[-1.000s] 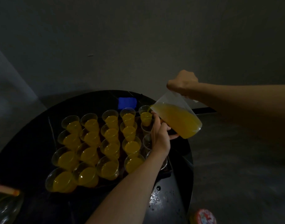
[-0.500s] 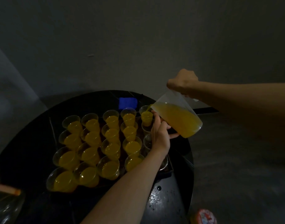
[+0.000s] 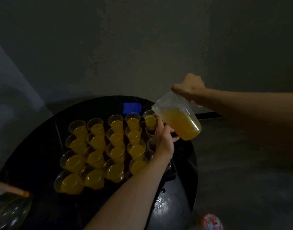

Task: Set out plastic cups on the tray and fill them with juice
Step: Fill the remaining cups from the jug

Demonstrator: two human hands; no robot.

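- Pouring looks like the step in hand: the right hand (image 3: 189, 85) is clenched on the top edge of the jug (image 3: 177, 121), which hangs tilted below the fist.
- From that grip the jug's long axis slopes with the mouth to the left and the base back toward the person. The spout sits just above the rim of the far cup (image 3: 150, 120), left of and below the fist.
- No stream shows, and the juice (image 3: 180, 126) lies short of the spout.
- The left hand (image 3: 164, 141) is nearer the cup. Its fingers (image 3: 157, 120) lie against the cup's right side, with the thumb out under the jug. Whether they clasp the cup or only steady it cannot be told.
- On the tray (image 3: 59, 136), the filled cups (image 3: 116, 151) stand in columns left of the grip. The empty cups (image 3: 150, 144) share the far cup's column, nearer the person than the spout and partly behind the left hand.
- The next pour likely means drawing the spout back toward the person along that column.
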